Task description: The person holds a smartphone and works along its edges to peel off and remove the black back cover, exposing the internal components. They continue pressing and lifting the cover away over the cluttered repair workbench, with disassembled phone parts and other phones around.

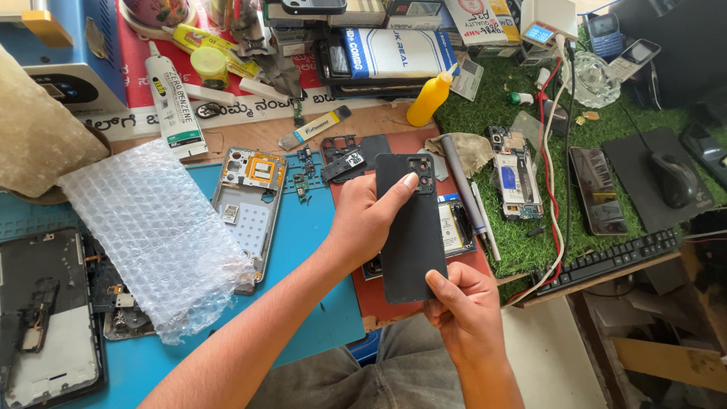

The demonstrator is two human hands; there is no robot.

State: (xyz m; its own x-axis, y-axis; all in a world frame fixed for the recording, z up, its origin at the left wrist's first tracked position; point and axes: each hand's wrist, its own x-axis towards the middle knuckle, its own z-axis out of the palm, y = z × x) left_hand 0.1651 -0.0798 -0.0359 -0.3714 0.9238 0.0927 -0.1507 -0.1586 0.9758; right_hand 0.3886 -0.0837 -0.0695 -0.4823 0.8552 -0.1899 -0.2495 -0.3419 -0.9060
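Above a cluttered repair bench (318, 227), a person holds a black phone back cover (410, 227) upright in both hands, camera cut-outs at its upper end. The left hand (363, 220) grips the cover's left edge, thumb stretched across its face toward the cut-outs, remaining fingers hidden behind. The right hand (462, 307) pinches the cover's lower right corner, thumb pressed on the front and fingers curled behind. Directly beneath the cover lies an opened phone body (454, 227) on a red mat (379, 295). A grey screwdriver (460, 185) rests just beside it on the right, against a crumpled cloth (473, 148). On the blue mat (310, 250) to the left sits a silver phone mid-frame (250, 204), partly overlapped by a sheet of bubble wrap (155, 235). A yellow squeeze bottle (429, 98) stands behind the red mat, and a white glue tube (173, 98) lies further left. A stripped phone board (515, 174) lies on green artificial turf (485, 113) to the right, near a black keyboard (609, 261).
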